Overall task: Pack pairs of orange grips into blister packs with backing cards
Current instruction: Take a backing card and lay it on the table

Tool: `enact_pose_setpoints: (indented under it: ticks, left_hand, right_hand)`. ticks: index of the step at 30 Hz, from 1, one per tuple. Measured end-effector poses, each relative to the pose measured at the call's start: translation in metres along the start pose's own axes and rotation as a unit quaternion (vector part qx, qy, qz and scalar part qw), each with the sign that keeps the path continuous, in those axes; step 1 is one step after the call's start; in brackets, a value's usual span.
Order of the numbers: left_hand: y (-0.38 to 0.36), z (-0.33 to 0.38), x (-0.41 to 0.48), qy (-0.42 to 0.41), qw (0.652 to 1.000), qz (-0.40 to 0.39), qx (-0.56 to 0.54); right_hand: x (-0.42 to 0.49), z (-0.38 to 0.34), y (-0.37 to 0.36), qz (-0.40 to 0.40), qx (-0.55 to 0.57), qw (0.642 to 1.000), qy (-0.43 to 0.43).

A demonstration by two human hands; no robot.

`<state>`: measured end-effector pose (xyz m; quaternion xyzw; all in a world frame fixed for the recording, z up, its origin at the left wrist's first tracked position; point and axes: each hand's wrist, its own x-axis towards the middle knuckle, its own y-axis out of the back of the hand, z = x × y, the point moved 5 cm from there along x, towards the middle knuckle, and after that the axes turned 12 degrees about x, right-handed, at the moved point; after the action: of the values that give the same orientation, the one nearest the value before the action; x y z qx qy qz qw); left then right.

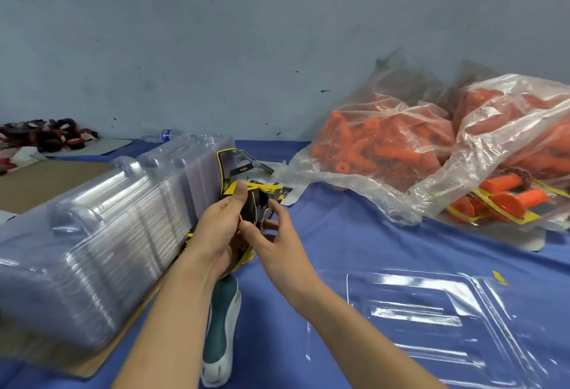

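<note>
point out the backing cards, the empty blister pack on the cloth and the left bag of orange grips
backing cards [250, 209], head view, dark face of the front card
empty blister pack [431, 311], head view, flat middle of the clear tray
left bag of orange grips [379, 141], head view, clear film over the grips

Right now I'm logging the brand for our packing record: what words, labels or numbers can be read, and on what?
None can be read.
Print on the held backing cards: blurred.
Orange logo on the leaning card: blurred.
Blue water bottle label: too small.
</note>
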<state>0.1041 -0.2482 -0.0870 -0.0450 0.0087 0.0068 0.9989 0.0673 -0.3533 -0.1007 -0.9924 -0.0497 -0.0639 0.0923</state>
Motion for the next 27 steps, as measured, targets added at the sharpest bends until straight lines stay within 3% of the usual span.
enact_pose_setpoints:
  ticks: [3,6,11,16,22,27]
  left_hand:
    - [0.002,0.015,-0.001,-0.073,0.981,0.082,0.159]
    - [0.003,0.040,-0.010,-0.178,0.908,0.190,0.328]
    - [0.014,0.071,-0.021,-0.191,0.830,0.262,0.455]
    - [0.038,0.092,-0.030,-0.172,0.784,0.319,0.503]
    - [0.054,0.097,-0.037,-0.167,0.770,0.356,0.503]
    - [0.072,0.094,-0.040,-0.143,0.760,0.400,0.491]
  right_hand:
    - [-0.003,-0.002,0.011,0.037,-0.001,0.999,0.009]
    - [-0.004,0.001,0.018,0.049,0.020,0.999,0.001]
    - [-0.003,-0.006,0.034,0.119,0.062,0.991,0.006]
    - [0.002,-0.027,0.064,0.183,0.097,0.978,0.009]
    - [0.005,-0.028,0.083,0.165,0.122,0.978,-0.038]
    - [-0.001,-0.017,0.100,0.196,0.144,0.966,-0.083]
